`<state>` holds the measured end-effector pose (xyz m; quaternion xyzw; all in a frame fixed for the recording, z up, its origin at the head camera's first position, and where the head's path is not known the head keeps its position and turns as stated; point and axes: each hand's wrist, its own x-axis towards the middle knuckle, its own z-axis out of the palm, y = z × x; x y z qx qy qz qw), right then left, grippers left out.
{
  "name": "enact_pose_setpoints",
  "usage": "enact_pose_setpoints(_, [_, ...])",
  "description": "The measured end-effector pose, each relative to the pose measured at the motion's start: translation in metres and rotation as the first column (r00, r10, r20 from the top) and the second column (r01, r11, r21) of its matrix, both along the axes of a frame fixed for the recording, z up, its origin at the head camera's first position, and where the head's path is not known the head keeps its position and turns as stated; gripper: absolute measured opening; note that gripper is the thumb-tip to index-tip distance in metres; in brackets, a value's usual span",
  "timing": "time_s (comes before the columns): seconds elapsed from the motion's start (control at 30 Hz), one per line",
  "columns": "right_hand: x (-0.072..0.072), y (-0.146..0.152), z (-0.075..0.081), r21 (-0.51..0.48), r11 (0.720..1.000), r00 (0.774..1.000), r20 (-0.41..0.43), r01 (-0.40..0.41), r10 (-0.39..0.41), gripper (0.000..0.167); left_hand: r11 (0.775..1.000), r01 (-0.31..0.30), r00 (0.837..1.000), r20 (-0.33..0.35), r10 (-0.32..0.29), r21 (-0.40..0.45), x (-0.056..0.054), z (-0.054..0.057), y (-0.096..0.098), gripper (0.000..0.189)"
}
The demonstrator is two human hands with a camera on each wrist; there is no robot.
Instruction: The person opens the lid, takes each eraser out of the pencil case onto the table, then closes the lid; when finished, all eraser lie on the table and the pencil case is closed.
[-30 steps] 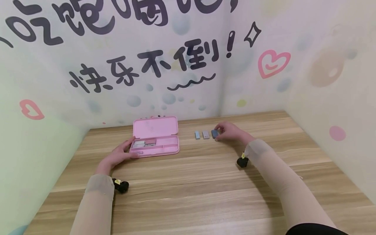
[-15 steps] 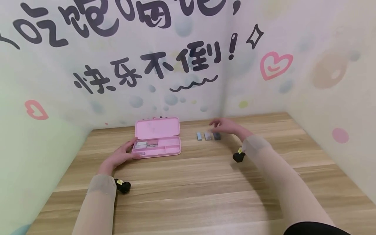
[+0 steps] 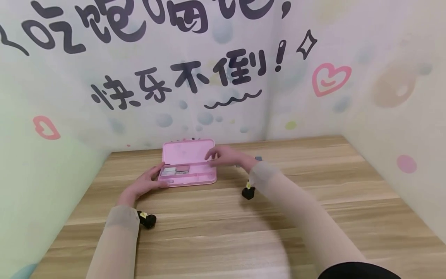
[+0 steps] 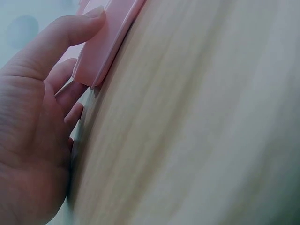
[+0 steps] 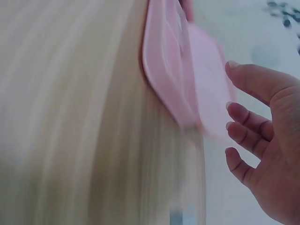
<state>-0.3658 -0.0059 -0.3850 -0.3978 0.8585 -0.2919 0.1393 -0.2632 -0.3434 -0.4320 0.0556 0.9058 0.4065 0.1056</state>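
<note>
Now right hand [image 3: 228,156], empty, fingers loosely bent, is leaving the dark block [image 3: 258,158] behind its wrist; pink case [image 3: 186,180] is lying just by its fingertips, work seemingly shifting there, left hand [image 3: 144,181] gripping the far end.

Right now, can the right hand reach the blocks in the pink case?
Likely yes: the empty right hand is near the pink case, whose lid stands open; the blocks lie exposed.
</note>
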Motion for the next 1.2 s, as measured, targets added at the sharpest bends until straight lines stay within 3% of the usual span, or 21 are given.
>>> enact_pose_setpoints(0.13, [0.008,-0.028,-0.004,0.007,0.998,0.996,-0.056,-0.069,0.070,0.026,1.000,0.000,1.000,0.003,0.000,-0.015,-0.001,-0.002,0.000,0.099])
enact_pose_setpoints(0.43, [0.020,-0.066,-0.011,0.012,0.989,0.985,-0.088,-0.146,0.146,0.028,0.999,0.004,1.000,-0.013,-0.004,-0.040,-0.002,0.000,0.003,0.099])
enact_pose_setpoints(0.67, [0.023,-0.079,-0.014,0.005,0.991,0.989,-0.056,-0.137,0.137,0.029,1.000,-0.001,1.000,-0.014,0.001,-0.019,0.001,0.006,0.005,0.099])
enact_pose_setpoints(0.9, [0.018,-0.087,-0.017,-0.004,0.989,0.988,-0.048,-0.149,0.149,0.029,1.000,-0.012,1.000,-0.002,0.012,-0.020,0.000,0.002,0.000,0.099])
enact_pose_setpoints(1.2, [0.018,-0.100,-0.015,0.085,0.989,0.971,-0.193,-0.125,0.139,0.035,1.000,-0.024,1.000,0.017,0.024,-0.019,0.001,0.002,0.000,0.099])
